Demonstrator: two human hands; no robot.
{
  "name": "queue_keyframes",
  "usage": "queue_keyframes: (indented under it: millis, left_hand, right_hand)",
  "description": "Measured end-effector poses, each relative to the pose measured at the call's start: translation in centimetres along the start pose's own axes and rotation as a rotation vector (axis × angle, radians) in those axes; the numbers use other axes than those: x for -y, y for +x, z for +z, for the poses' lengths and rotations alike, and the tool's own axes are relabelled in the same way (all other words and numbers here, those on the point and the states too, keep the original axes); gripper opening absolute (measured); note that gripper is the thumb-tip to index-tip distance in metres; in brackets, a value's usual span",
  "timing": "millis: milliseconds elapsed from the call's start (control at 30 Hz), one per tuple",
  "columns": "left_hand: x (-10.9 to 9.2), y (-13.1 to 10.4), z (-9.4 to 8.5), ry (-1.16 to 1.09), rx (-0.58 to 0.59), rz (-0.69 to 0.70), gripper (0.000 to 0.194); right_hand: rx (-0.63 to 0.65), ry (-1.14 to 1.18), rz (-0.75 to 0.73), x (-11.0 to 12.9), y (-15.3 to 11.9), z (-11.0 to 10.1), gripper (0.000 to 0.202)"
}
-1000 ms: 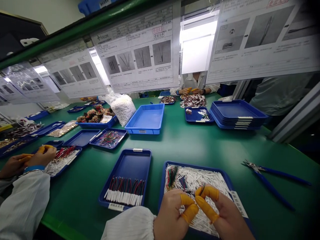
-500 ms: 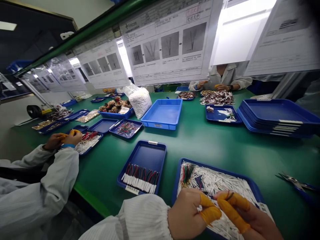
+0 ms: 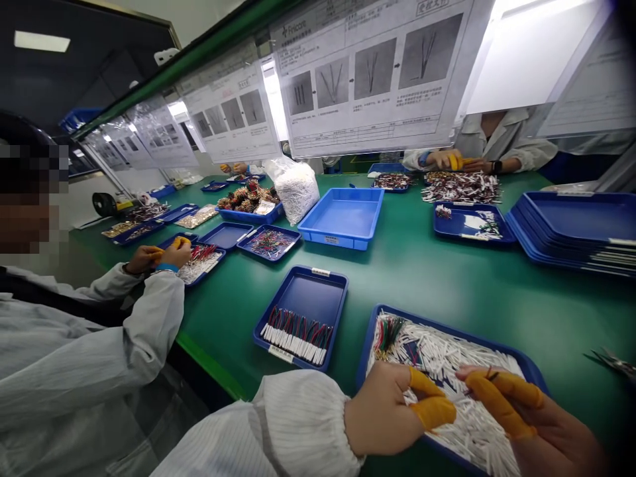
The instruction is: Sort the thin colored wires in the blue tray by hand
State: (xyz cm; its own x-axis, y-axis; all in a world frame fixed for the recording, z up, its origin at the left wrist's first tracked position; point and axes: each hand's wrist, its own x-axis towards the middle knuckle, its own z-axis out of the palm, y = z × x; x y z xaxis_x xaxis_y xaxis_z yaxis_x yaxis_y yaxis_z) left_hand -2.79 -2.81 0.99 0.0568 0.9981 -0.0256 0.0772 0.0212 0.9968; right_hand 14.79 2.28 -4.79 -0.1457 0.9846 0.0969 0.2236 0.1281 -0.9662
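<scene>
My left hand (image 3: 392, 411), with orange finger cots on thumb and forefinger, is pinched closed over the near tray; what lies between its fingertips is too small to make out. Facing it closely, my right hand (image 3: 531, 411) also wears orange cots and is closed on a thin wire, a dark bit of which shows above the forefinger. Below both hands is a blue tray (image 3: 539, 377) heaped with short white tubes (image 3: 447, 351). A bunch of red, green and black wires (image 3: 387, 334) lies in its far left corner.
Left of my hands, a blue tray (image 3: 313, 291) holds a row of wires with white ends. Behind stand an empty light-blue bin (image 3: 342, 215) and a bag of white pieces (image 3: 298, 192). Pliers (image 3: 613, 363) lie right, below stacked trays (image 3: 576, 218). A co-worker's hands (image 3: 161, 257) work at left.
The view has swung left, so the table's things sit further right. My fingertips look slightly further apart, still over the tray. The hands of the person opposite have come closer together.
</scene>
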Motion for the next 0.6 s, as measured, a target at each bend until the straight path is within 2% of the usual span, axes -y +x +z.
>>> queue_keyframes:
  millis: [67, 167, 300, 433, 467, 600]
  left_hand:
    - [-0.1, -0.6, -0.3, 0.013, -0.029, -0.033, 0.017]
    - [-0.1, -1.8, -1.5, 0.169, -0.108, 0.081, 0.014]
    - [0.7, -3.6, -5.4, 0.554, -0.375, 0.289, 0.012]
    - [2.0, -5.2, -9.6, 1.020, -0.552, 0.311, 0.011]
    - [2.3, -5.4, -10.3, 1.065, -0.566, 0.303, 0.011]
    - [3.0, -5.9, -11.1, 1.136, -0.576, 0.291, 0.015]
  right_hand:
    - [0.050, 0.025, 0.070, 0.4, 0.0, 0.1, 0.026]
    - [0.077, 0.050, 0.175, 1.7, 0.0, 0.3, 0.026]
    - [0.035, 0.025, 0.267, 3.3, 0.1, 0.5, 0.022]
    - [0.129, -0.029, 0.167, 3.3, 0.5, 0.6, 0.027]
    - [0.163, -0.053, 0.136, 3.1, 0.7, 0.5, 0.028]
    - [0.205, -0.154, 0.089, 2.4, 1.0, 0.3, 0.035]
